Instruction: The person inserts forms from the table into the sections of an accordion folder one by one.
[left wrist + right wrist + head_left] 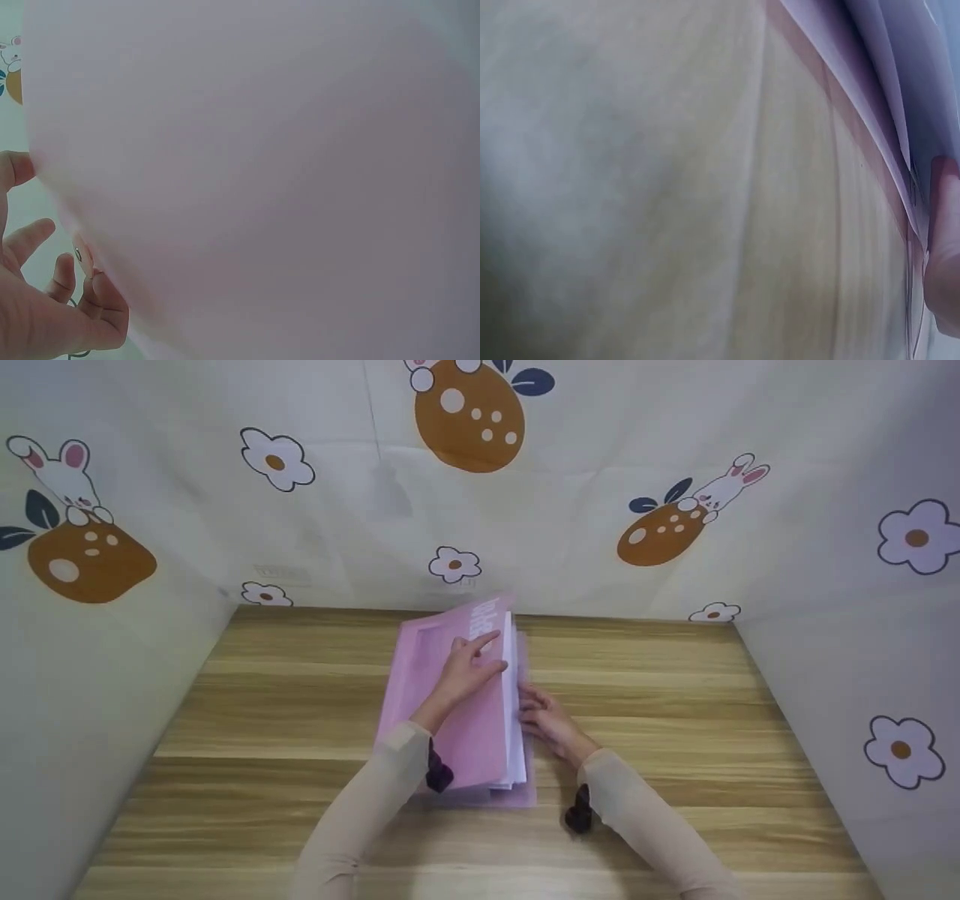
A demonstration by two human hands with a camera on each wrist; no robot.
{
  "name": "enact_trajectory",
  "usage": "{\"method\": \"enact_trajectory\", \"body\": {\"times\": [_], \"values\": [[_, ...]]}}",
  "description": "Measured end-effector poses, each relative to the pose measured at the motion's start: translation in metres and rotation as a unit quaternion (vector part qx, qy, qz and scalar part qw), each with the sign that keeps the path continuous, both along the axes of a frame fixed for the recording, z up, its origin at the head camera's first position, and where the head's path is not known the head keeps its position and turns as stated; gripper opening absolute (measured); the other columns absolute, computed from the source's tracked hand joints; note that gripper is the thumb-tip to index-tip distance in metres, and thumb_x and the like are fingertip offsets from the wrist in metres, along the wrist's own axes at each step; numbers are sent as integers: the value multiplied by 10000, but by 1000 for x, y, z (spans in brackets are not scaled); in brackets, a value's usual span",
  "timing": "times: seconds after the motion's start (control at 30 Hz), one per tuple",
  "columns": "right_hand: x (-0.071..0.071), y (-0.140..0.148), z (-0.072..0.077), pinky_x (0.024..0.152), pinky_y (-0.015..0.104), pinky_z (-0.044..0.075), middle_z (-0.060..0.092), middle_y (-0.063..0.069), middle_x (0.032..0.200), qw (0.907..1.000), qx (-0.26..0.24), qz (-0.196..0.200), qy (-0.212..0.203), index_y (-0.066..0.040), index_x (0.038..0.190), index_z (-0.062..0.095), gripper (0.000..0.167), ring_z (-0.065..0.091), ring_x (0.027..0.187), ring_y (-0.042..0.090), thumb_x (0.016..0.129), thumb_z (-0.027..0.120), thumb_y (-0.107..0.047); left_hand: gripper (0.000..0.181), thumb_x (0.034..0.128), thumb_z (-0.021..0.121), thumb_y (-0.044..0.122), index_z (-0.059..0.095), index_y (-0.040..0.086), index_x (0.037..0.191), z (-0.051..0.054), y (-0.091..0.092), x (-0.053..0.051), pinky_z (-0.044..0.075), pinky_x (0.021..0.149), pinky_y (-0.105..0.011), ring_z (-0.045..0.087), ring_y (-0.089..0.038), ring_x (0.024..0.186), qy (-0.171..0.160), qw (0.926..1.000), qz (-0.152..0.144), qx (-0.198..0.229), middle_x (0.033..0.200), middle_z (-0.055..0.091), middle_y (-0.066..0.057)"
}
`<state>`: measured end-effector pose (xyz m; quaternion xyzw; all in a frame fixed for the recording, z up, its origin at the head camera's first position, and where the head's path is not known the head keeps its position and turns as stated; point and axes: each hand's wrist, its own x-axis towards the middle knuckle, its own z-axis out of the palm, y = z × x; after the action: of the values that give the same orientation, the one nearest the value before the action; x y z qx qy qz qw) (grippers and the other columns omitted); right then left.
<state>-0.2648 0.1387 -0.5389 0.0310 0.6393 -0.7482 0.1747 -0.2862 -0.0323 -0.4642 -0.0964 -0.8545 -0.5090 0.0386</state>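
A pink folder (427,660) with white lettering lies on the wooden table, its front cover partly raised. White sheets (512,735) show between the covers along the right side. My left hand (465,671) is over the cover and grips its right edge; in the left wrist view, the pink cover (262,165) fills most of the picture, beside curled fingers (105,304) and a small round metal snap. My right hand (551,724) holds the folder's right side by the sheets. The right wrist view shows one finger (945,214) against the sheet edges; its other fingers are hidden.
The wood-grain table (660,697) extends to both sides of the folder. Pale cloth (337,525) printed with rabbits, oranges and flowers encloses the back and sides. Dark objects hang at both wrists.
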Motion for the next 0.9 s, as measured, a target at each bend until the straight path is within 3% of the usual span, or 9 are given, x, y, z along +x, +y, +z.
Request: {"method": "enact_trajectory", "body": {"times": [0.2, 0.43, 0.6, 0.77, 0.9], "values": [[4, -3, -4, 502, 199, 382, 471, 26, 828, 9996, -81, -51, 250, 21, 1340, 306, 657, 426, 574, 62, 719, 432, 195, 531, 745, 656, 228, 516, 141, 1249, -1, 1, 0, 327, 635, -294, 362, -201, 759, -29, 10000, 32, 16, 883, 371, -100], [10, -10, -2, 480, 189, 341, 434, 82, 1057, 9981, 243, -171, 546, 16, 1361, 259, 698, 385, 587, 61, 705, 408, 199, 527, 752, 651, 245, 514, 151, 1252, -1, 1, -1, 320, 633, -295, 347, -183, 748, -24, 10000, 15, -54, 892, 368, -97], [11, -15, -3, 471, 176, 289, 342, 31, 879, 9980, 349, -124, 515, 32, 1363, 215, 691, 302, 556, 49, 708, 371, 189, 530, 752, 649, 246, 511, 150, 1254, -1, 1, 0, 320, 634, -295, 341, -178, 745, -32, 10000, 25, -81, 893, 370, -97], [10, -14, -6, 504, 197, 342, 353, 19, 813, 9973, 492, -94, 537, 68, 1341, 244, 649, 363, 581, 74, 717, 388, 168, 534, 749, 653, 247, 510, 160, 1256, 0, 1, 0, 319, 636, -294, 346, -181, 753, -141, 9999, 54, -10, 895, 362, -94], [10, -10, -6, 556, 248, 428, 445, 64, 837, 9970, 602, -179, 452, 86, 1314, 295, 601, 463, 641, 121, 730, 420, 150, 532, 749, 654, 246, 511, 165, 1256, 0, 1, 0, 318, 633, -291, 348, -178, 753, -152, 9999, 57, -22, 893, 360, -91]]}}
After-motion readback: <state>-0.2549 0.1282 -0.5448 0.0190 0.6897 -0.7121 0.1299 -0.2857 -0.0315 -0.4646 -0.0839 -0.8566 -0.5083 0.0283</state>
